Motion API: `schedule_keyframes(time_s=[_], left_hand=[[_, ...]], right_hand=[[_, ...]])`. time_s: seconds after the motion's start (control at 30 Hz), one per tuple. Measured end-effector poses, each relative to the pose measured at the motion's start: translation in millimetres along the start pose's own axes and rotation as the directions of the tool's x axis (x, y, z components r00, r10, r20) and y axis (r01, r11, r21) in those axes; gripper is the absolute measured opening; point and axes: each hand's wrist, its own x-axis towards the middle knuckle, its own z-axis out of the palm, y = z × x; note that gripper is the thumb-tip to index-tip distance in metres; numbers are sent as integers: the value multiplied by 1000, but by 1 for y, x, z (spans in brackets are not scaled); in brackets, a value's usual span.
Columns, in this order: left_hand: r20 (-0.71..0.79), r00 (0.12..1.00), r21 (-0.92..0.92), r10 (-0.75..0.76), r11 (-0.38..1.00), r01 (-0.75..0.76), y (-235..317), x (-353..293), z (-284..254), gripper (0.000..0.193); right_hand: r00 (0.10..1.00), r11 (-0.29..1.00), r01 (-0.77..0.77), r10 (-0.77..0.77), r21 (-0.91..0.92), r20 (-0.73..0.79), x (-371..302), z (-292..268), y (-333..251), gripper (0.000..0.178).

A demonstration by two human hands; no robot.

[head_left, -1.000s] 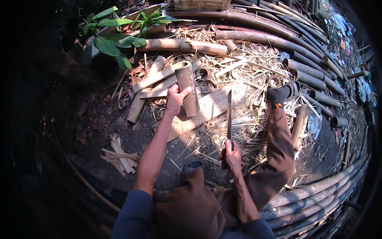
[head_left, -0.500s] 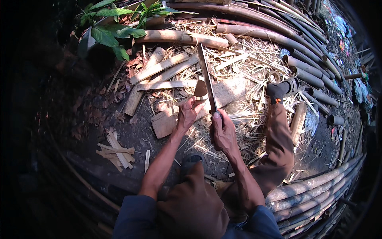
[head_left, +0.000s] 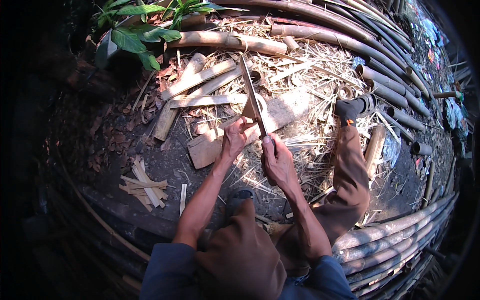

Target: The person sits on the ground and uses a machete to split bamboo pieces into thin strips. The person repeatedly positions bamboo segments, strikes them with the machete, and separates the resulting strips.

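My right hand (head_left: pixel 278 162) is wrapped round the handle of a machete (head_left: pixel 250 87), whose long blade slants up and away to the left. The thumb lies along the top of the handle. My left hand (head_left: pixel 234 139) pinches the near end of a short piece of split bamboo (head_left: pixel 248 110). The blade crosses beside and partly over this piece, hiding some of it; whether the edge touches it I cannot tell. Below both hands a flat wooden board (head_left: pixel 204 151) lies aslant on the ground.
Split bamboo lengths (head_left: pixel 200 80) lie beyond the board among shavings (head_left: pixel 310 75). Thin slats (head_left: pixel 145 186) are heaped at the left. Bamboo poles (head_left: pixel 387 240) line the near right, with cut tubes (head_left: pixel 390 93) at the far right. A leafy plant (head_left: pixel 132 37) grows far left.
The machete has tilted further left, its blade now over the bamboo piece instead of beside it. My right hand has shifted slightly left. My left hand keeps its grip.
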Motion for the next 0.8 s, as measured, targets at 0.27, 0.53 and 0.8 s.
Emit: schedule_keyframes(time_s=[0.27, 0.53, 0.8], left_hand=[[-6, 996, 48, -87, 995, 87, 48, 1, 11, 25], [1, 996, -234, -91, 968, 88, 24, 9, 8, 29], [-29, 968, 409, 249, 887, -216, 69, -13, 4, 34]], right_hand=[[979, 981, 162, -173, -104, -108, -3, 4, 8, 27], [919, 932, 342, -358, -118, -167, 10, 15, 26, 23], [988, 984, 128, -117, -122, 99, 10, 0, 14, 25]])
